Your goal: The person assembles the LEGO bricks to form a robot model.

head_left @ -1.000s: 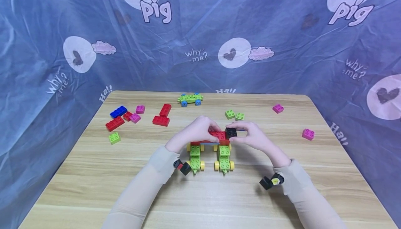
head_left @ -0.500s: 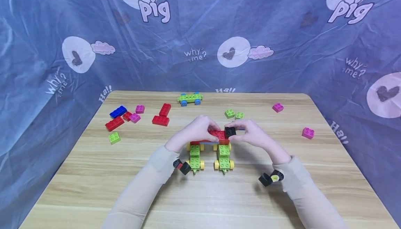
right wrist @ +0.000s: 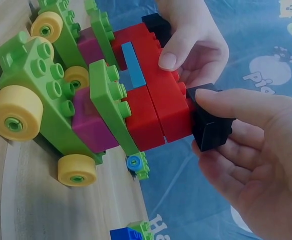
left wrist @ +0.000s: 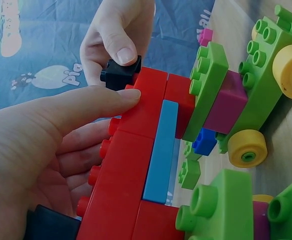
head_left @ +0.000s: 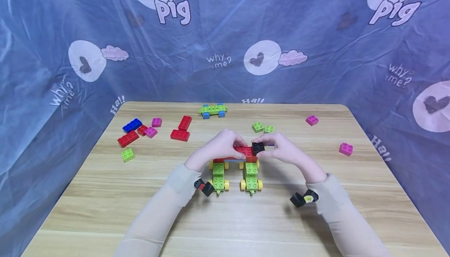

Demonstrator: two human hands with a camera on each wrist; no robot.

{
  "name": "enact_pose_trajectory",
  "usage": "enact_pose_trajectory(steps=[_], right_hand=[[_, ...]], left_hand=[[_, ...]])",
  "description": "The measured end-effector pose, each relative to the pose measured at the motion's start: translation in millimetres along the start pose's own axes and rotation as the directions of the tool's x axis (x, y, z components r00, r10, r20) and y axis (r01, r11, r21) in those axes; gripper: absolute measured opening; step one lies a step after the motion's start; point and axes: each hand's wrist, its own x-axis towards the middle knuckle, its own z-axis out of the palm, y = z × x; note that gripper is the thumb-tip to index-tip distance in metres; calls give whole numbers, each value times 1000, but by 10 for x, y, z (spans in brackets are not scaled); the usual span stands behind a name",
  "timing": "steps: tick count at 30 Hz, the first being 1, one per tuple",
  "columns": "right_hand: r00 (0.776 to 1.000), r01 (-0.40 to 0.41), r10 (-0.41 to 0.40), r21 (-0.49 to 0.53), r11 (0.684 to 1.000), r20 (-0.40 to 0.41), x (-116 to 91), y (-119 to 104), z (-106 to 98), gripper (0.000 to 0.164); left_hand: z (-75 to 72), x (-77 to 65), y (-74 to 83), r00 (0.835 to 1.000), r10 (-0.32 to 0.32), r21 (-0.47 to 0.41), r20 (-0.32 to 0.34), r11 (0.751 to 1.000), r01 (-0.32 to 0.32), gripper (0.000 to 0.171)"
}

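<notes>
A built block structure stands mid-table, with two green wheeled bases (head_left: 251, 178) on yellow wheels. Across it runs a top of long red bricks (left wrist: 116, 185), with a light blue piece (left wrist: 161, 152) beneath and magenta bricks (right wrist: 91, 120) lower down. My left hand (head_left: 221, 147) grips the red top, thumb on the near side and fingers behind. My right hand (head_left: 283, 149) pinches a black brick (right wrist: 211, 122) between thumb and fingers at the red top's right end, against its studs. Whether that brick is fully seated I cannot tell. A second black brick (right wrist: 157, 27) sits at the left end.
Loose red, blue and magenta bricks lie at the left, with a green brick (head_left: 128, 154) nearer. Behind stands a green base with blue wheels (head_left: 213, 110). Two green bricks (head_left: 258, 127) lie beyond my right hand; magenta bricks (head_left: 346, 149) are at the right.
My right hand has shifted slightly left, its index finger now reaching further along the back of the black brick. My left hand stays on the red top.
</notes>
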Motion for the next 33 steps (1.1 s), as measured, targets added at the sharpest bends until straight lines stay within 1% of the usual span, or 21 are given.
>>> enact_pose_trajectory(steps=[3, 10, 20, 22, 26, 29, 33], right_hand=[[1000, -3, 3, -3, 1000, 1, 4, -7, 0, 43], [999, 53, -53, -81, 995, -6, -9, -42, 11, 41], [997, 68, -72, -127, 990, -25, -21, -23, 37, 40], [997, 68, -73, -136, 988, -32, -25, -27, 42, 40], [996, 74, -81, -145, 987, -42, -32, -34, 46, 39], [996, 66, -74, -143, 987, -47, -31, -37, 50, 39], [997, 48, -56, -135, 990, -52, -26, -40, 52, 39]], left_hand=[[-7, -6, 3, 1000, 3, 2, -3, 1000, -3, 36], [-13, -10, 2, 1000, 21, -1, -17, 1000, -21, 33], [-3, -7, -5, 1000, 23, 6, -8, 1000, -23, 33], [-1, -8, -6, 1000, 25, 7, -10, 1000, -25, 34], [4, -11, -6, 1000, 23, -23, -16, 999, -24, 34], [8, -9, -11, 1000, 23, -42, -18, 999, -23, 33], [11, -2, -17, 1000, 20, -48, -16, 999, -21, 33]])
